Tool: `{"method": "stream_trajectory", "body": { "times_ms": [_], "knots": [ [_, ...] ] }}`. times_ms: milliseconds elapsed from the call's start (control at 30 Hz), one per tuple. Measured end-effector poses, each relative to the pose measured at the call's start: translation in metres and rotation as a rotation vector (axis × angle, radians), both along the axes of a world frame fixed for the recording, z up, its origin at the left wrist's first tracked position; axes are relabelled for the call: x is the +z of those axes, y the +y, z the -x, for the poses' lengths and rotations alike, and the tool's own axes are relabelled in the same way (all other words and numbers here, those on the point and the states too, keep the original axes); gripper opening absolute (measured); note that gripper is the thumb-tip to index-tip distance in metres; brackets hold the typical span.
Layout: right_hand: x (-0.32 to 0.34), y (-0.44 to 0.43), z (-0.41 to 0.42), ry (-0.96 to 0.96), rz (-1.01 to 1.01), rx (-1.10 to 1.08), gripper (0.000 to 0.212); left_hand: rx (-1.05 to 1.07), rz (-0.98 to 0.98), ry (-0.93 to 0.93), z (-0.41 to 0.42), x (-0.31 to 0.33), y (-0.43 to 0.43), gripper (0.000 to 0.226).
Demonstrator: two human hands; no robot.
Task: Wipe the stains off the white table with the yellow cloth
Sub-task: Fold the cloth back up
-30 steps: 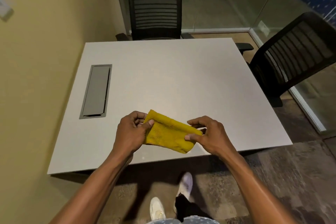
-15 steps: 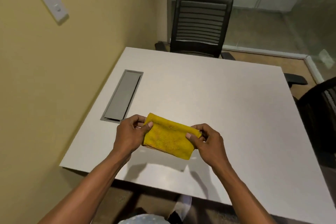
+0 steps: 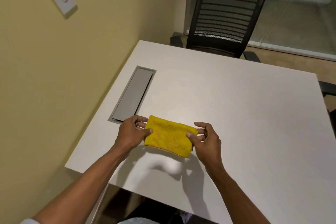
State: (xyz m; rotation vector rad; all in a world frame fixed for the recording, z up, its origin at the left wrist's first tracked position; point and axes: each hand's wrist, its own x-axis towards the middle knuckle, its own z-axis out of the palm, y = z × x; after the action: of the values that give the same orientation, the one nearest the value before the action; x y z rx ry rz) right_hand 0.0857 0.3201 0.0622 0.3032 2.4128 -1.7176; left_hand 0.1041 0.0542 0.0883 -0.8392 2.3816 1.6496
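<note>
two forearms reach in from below. the left hand [image 3: 130, 135] and right hand [image 3: 207, 141] each pinch one end of a folded yellow cloth [image 3: 169, 137] between thumb and curled fingers [image 3: 141, 118], seemingly just above the near part of the white surface [image 3: 245, 118]. no stains show plainly. wiping looks not yet begun; next, the cloth likely needs pressing down and rubbing. beyond lie a grey hatch [image 3: 132, 94] and a black chair [image 3: 227, 16].
</note>
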Motion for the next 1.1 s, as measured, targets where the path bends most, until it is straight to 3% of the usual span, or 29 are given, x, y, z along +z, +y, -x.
{"method": "stream_trajectory", "body": {
  "times_ms": [233, 533, 667, 833, 933, 1033, 1100],
  "knots": [
    [-0.016, -0.039, 0.037, -0.075, 0.03, -0.094, 0.066, -0.121, 0.131, 0.005, 0.059, -0.034, -0.039, 0.034],
    [-0.05, -0.094, 0.111, 0.017, -0.139, -0.129, 0.038, -0.255, 0.324, 0.115, 0.137, -0.077, -0.075, 0.04],
    [-0.076, -0.112, 0.137, 0.025, -0.224, -0.103, 0.024, -0.262, 0.31, 0.077, 0.166, -0.1, -0.086, 0.04],
    [-0.107, -0.121, 0.154, -0.031, -0.307, -0.015, 0.023, -0.375, 0.333, -0.012, 0.188, -0.127, -0.094, 0.044],
    [-0.118, -0.118, 0.155, -0.081, -0.368, 0.116, 0.032, -0.536, 0.412, -0.045, 0.19, -0.138, -0.097, 0.053],
    [-0.119, -0.114, 0.151, -0.063, -0.391, 0.221, 0.048, -0.681, 0.532, -0.033, 0.187, -0.143, -0.102, 0.078],
    [-0.118, -0.113, 0.145, -0.019, -0.446, 0.249, 0.07, -0.773, 0.673, 0.019, 0.184, -0.146, -0.106, 0.093]
  ]
}}
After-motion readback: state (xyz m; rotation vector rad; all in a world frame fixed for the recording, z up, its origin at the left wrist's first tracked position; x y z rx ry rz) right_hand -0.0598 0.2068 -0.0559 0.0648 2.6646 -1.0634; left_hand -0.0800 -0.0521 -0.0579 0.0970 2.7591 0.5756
